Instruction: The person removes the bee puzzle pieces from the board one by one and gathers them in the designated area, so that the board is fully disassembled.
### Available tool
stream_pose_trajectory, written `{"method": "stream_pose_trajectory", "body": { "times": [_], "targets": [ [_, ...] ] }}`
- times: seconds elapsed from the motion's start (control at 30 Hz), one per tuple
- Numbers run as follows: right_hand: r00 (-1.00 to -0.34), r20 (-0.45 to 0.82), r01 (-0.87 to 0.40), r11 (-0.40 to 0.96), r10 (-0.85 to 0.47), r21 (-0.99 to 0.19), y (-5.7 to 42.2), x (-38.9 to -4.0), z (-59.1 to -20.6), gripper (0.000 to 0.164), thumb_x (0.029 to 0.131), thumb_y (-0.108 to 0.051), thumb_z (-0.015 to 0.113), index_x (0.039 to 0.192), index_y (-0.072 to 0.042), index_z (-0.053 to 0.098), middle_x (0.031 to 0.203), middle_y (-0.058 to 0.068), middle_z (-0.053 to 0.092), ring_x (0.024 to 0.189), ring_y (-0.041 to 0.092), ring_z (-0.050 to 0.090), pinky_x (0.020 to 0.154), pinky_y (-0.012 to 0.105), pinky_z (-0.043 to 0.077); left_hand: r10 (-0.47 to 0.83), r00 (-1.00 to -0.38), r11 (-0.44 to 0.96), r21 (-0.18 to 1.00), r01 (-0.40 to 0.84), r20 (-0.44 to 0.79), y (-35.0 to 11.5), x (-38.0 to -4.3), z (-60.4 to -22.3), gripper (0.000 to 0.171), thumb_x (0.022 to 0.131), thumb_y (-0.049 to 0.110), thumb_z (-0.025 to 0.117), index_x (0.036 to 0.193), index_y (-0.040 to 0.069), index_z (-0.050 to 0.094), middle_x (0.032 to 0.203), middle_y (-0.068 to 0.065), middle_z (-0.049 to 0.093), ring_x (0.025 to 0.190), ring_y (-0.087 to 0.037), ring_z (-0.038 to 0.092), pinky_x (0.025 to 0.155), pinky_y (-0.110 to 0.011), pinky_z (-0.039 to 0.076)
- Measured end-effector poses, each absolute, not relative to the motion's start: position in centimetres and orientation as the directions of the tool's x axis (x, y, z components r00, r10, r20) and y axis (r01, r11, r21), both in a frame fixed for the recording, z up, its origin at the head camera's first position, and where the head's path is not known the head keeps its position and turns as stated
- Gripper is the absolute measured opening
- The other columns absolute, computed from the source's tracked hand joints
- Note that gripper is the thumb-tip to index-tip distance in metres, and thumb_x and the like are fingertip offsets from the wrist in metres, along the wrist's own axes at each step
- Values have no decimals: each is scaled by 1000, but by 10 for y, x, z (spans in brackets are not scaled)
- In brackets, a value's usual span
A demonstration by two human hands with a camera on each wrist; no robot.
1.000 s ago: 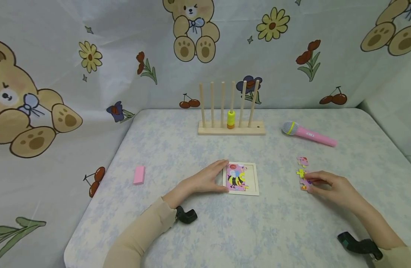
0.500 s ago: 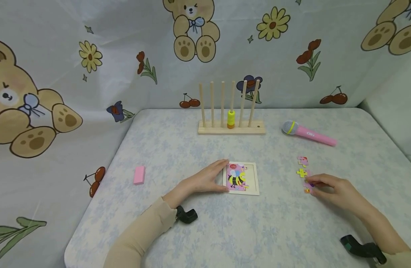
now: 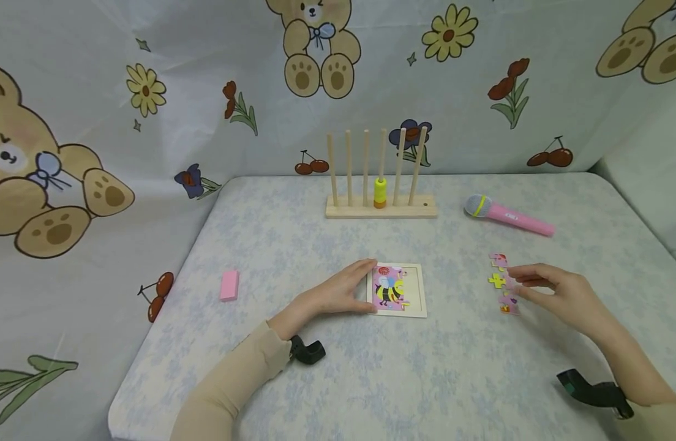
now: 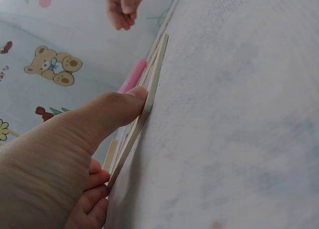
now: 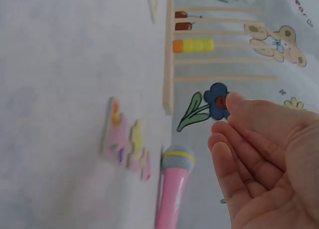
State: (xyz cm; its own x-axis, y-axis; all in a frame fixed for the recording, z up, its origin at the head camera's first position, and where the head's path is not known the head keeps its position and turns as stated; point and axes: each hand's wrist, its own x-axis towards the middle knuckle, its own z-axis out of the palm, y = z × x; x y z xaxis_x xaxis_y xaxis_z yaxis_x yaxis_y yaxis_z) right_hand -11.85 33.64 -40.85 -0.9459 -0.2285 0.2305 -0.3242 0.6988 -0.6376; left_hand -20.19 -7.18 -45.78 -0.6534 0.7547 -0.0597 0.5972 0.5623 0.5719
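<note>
Gripping puzzle board (image 3: 414, 291) on pale worktop (image 3: 404, 380) with left hand (image 3: 340, 291); hovering beside puzzle pieces (image 3: 497, 280) with right hand (image 3: 566, 300), thumb and fingers apart. With pink block (image 3: 229, 285) at left, peg rack (image 3: 360, 212) and pink microphone (image 3: 511, 217) behind; backed by bear-print sheet (image 3: 206, 49).

The wooden puzzle board (image 3: 415, 289) lay face-up, gripped by the left hand (image 3: 342, 293), its bee picture (image 3: 390, 291) partly filled, right side bare. Pink and yellow pieces (image 3: 497, 280) lay in a column beside the right hand (image 3: 566, 297).
</note>
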Motion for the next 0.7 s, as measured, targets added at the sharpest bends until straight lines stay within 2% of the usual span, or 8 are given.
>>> {"method": "stream_pose_trajectory", "body": {
  "times": [0.13,0.3,0.53,0.7],
  "targets": [
    [-943,259,-330,676,-207,-659,316,-129,-390,28,83,-8,73,111,-10,68,106,-1,67,90,-7,57,74,5,42,756,-652,559,576,597,-58,-72,-201,-457,97,82,42,72,150,3,16,154,-12,18,141,-21,16,112,-32,18],
    [-923,272,-384,639,-271,-667,277,-147,-381,25,85,-12,71,110,-11,68,104,6,67,89,-2,58,75,9,44,750,-659,562,581,589,-58,-73,-200,-457,96,82,42,72,150,3,17,154,-12,18,141,-21,15,112,-32,18],
    [-913,217,-396,628,-345,-670,232,-174,-397,23,88,-22,69,106,-8,70,99,1,67,86,11,60,73,22,49,755,-653,562,574,596,-61,-72,-200,-457,97,82,43,72,150,3,16,154,-12,18,141,-20,15,112,-31,18],
    [-917,177,-375,619,-358,-690,209,-186,-410,23,87,-19,70,104,-3,70,94,1,66,84,17,59,73,30,50,751,-658,567,575,589,-66,-72,-200,-455,97,82,43,72,150,3,16,154,-11,18,141,-19,16,112,-31,18]
  ]
}}
